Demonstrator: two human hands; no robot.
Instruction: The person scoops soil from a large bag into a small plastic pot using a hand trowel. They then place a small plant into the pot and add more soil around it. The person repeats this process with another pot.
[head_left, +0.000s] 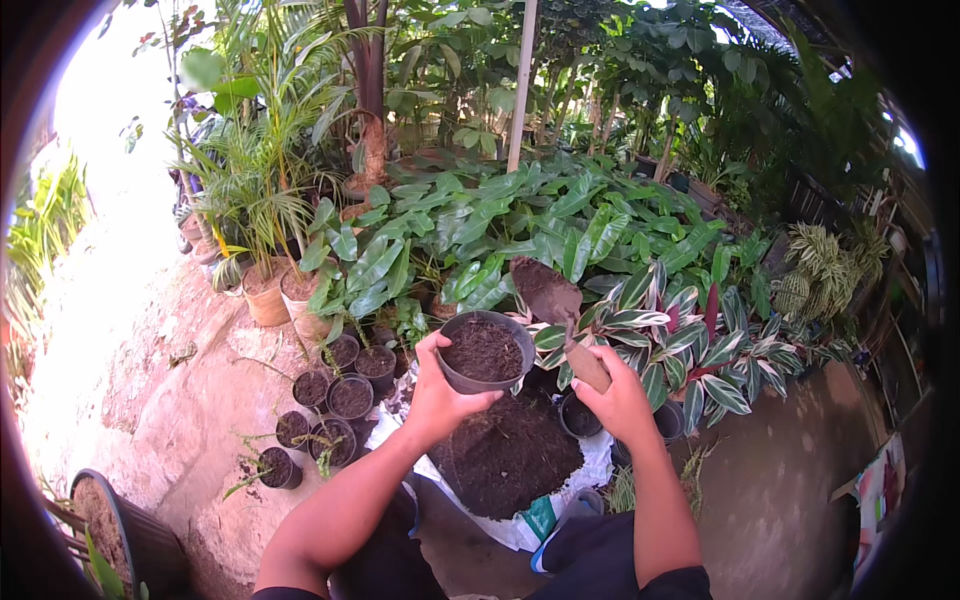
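My left hand (444, 397) grips a black plastic plant pot (486, 352) by its side, thumb along the near wall; dark soil fills much of it. Just right of the pot, my right hand (616, 391) is closed around the wooden handle of a garden trowel (546, 292). The trowel's broad blade points up and away, with soil clinging to it. Below both hands a mound of dark soil (510, 457) lies on a white plastic sack (517, 531). Another black pot (580, 416) stands at the mound's right edge, partly behind my right wrist.
Several small soil-filled pots (350, 397) stand at the left, some with small seedlings. A large black pot (142, 532) is at the lower left. Beyond the mound grow broad-leaved green plants (480, 217) and variegated plants (675, 337). A pale pole (523, 82) rises behind them.
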